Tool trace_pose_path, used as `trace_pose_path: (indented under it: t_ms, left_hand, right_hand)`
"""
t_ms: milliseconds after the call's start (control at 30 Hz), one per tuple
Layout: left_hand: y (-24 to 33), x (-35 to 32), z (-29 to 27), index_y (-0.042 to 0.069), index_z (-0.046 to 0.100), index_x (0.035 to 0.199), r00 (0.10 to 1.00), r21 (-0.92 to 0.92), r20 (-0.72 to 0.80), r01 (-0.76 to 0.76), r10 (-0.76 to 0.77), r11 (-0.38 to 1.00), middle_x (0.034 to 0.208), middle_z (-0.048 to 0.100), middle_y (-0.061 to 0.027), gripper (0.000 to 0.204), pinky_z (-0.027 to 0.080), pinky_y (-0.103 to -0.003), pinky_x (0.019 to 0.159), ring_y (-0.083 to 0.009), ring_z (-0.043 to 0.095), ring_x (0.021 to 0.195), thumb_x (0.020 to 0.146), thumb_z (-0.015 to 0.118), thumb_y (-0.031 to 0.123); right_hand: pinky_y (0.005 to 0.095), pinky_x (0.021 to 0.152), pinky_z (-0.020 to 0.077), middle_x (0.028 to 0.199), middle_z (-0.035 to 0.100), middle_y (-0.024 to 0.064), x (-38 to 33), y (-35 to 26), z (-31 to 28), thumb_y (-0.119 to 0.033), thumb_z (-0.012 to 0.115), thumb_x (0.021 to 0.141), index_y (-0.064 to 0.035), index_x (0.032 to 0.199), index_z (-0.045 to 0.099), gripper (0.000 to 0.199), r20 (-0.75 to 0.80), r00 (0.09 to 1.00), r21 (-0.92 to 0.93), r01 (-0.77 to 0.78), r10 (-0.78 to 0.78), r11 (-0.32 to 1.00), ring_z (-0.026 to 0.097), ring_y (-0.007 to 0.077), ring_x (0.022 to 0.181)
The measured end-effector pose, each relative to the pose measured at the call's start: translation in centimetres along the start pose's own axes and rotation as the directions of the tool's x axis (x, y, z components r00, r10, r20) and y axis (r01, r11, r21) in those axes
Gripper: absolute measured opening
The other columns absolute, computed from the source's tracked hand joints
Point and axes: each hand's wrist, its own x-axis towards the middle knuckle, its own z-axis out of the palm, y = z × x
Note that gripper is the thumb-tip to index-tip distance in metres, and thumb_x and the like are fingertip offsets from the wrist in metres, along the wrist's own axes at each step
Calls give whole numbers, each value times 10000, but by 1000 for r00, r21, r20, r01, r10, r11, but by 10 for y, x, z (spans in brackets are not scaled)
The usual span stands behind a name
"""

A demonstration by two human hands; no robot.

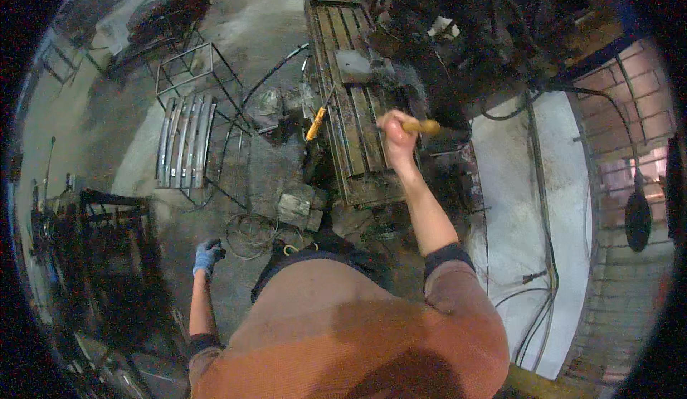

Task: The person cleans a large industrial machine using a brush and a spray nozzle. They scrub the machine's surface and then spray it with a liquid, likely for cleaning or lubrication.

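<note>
So the right hand is up near the center of the frame, a bit right of middle, bare, with fingers curled tight around a tan, wooden-looking handle. That handle sits pretty much sideways: its long axis runs close to level across the picture, and the rounded, knobby end sticks out of the fist toward the right edge. It's kinda blurry, and I can't tell what, if anything, is on the other end. Fist and handle are over the right side of a long slotted metal bench, which runs from top center down to the middle of the frame. A flat gray plate lies across the bench farther up. Along its left edge there's a tool with a yellow handle, tilted, thin shaft pointing up and right. The left hand is way down at lower left in a blue glove, well apart from the bench; too small and dark to tell how far its fingers are open or if they've got anything. Wire coil and a blocky metal piece are on the floor to its right.
</note>
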Motion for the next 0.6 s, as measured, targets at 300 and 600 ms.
trace_pose_path:
  t_ms: [300, 600]
  left_hand:
    - [-10, -85, -21, -21, 547, 972, 965, -61, -144, 212, -219, 975, 669, 575, -85, 250, 434, -252, 466, -171, 572, 545, 727, 506, 11]
    - [-21, -75, -14, -26, 574, 941, 973, -68, -139, 175, -183, 982, 677, 579, -79, 213, 430, -253, 488, -155, 550, 543, 744, 532, 41]
  right_hand:
    - [229, 524, 322, 551, 400, -19, -6, 69, 18, -118, 492, 743, -29, 546, 408, 232, -13, 999, -494, 19, -29, 869, 367, 60, 561]
    - [258, 430, 271, 513, 370, 33, -72, 40, 42, -287, 523, 704, -23, 520, 368, 357, 107, 938, -521, 336, -330, 785, 362, 121, 485]
